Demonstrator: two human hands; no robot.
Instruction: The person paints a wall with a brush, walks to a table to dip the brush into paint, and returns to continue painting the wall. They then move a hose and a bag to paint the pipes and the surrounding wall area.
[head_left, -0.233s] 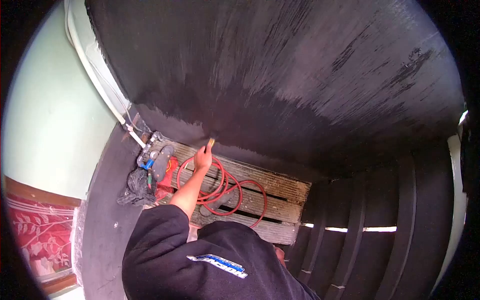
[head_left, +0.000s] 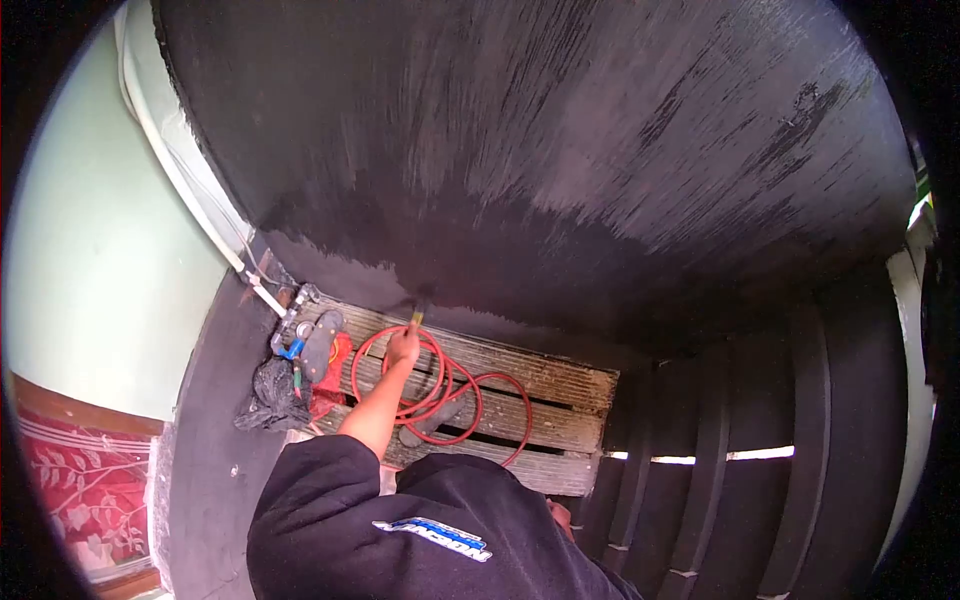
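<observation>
My left hand (head_left: 403,347) reaches forward and is closed round the handle of a paintbrush (head_left: 417,316). The brush's dark bristles are at the lower part of a black-painted wall (head_left: 480,230), where a darker patch meets greyer, streaky paint. Only a small part of my right hand (head_left: 560,517) shows at the right side of my black T-shirt (head_left: 330,510); its fingers are hidden. Beneath my left forearm, a coiled red hose (head_left: 478,400) lies on wooden slats (head_left: 570,425).
A white pipe (head_left: 190,195) runs down the pale green wall (head_left: 100,210) to a fitting with a blue valve (head_left: 290,348). Beside it lie a black plastic bag (head_left: 272,395) and a grey shoe (head_left: 320,345). Dark slats (head_left: 770,430) stand at the right.
My left hand and the brush have moved slightly down along the wall. The whole view has shifted a little too. My right hand stays mostly hidden.
</observation>
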